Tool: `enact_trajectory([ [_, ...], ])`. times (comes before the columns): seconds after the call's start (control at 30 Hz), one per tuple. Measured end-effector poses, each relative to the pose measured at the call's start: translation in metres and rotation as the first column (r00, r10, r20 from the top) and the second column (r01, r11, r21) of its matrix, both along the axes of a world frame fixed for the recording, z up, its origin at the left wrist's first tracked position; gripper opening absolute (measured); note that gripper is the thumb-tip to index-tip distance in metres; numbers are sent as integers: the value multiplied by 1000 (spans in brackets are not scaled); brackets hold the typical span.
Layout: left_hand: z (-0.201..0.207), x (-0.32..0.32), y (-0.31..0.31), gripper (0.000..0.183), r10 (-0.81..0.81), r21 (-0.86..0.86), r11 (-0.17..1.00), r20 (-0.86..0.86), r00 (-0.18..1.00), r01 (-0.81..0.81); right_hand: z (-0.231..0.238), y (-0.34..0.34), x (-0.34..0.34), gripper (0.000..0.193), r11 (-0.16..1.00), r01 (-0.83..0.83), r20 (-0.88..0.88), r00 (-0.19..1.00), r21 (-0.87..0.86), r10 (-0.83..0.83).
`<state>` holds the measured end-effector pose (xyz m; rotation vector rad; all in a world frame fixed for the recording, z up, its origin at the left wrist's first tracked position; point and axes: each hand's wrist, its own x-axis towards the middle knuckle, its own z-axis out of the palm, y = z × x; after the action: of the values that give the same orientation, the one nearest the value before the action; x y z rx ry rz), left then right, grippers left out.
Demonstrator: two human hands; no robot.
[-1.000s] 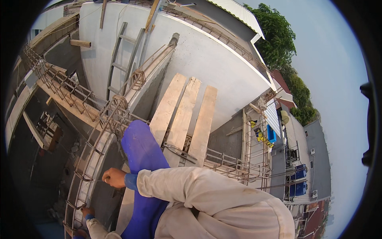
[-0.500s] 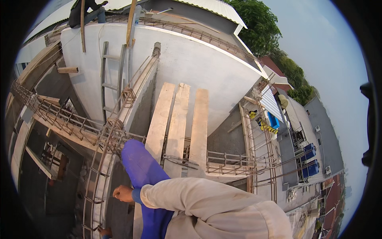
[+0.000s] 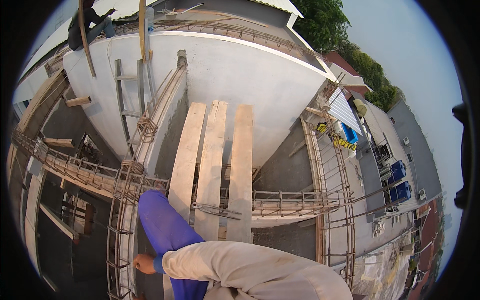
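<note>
My right hand (image 3: pixel 145 263), in a beige sleeve (image 3: pixel 235 260) with a blue cuff, is closed beside a long rebar cage (image 3: pixel 114 250). Whatever its fingers pinch is too small to make out. Only a sliver of my left hand (image 3: pixel 138 297) shows at the lower edge, by the same cage, its fingers hidden. My purple-clad leg (image 3: pixel 167 220) is bent next to the cage. A pair of pincers (image 3: pixel 217 211) lies across the wooden planks (image 3: pixel 210 170) ahead of my knee. Tied steel bars (image 3: pixel 131 175) cross at a joint beyond the leg.
Deep drops open at left (image 3: pixel 65 240) and between the beams. A white wall (image 3: pixel 250 75) rises ahead, with a ladder (image 3: pixel 131 107) leaning on it. Another person (image 3: pixel 90 25) sits atop it at far left. Another rebar cage (image 3: pixel 295 202) runs rightward; blue tanks (image 3: pixel 400 181) stand beyond.
My view has shifted, so the planks and pincers show more fully. My right hand sits lower and closer to the cage; my left hand has slipped mostly below the edge.
</note>
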<state>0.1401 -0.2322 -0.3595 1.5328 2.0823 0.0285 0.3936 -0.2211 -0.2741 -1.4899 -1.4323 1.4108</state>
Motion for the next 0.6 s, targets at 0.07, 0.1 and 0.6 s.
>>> enact_trajectory([
  [0.07,5,22,5,92,-45,15,999,30,999,45,2,1,0,23,1000,6,-26,1000,-15,-7],
  [0.1,7,31,7,91,-70,21,997,47,996,70,3,2,0,23,1000,28,-48,998,-10,-29],
  [0.6,11,46,27,79,-188,-6,980,328,926,201,-93,13,-25,15,941,-291,340,914,171,221],
])
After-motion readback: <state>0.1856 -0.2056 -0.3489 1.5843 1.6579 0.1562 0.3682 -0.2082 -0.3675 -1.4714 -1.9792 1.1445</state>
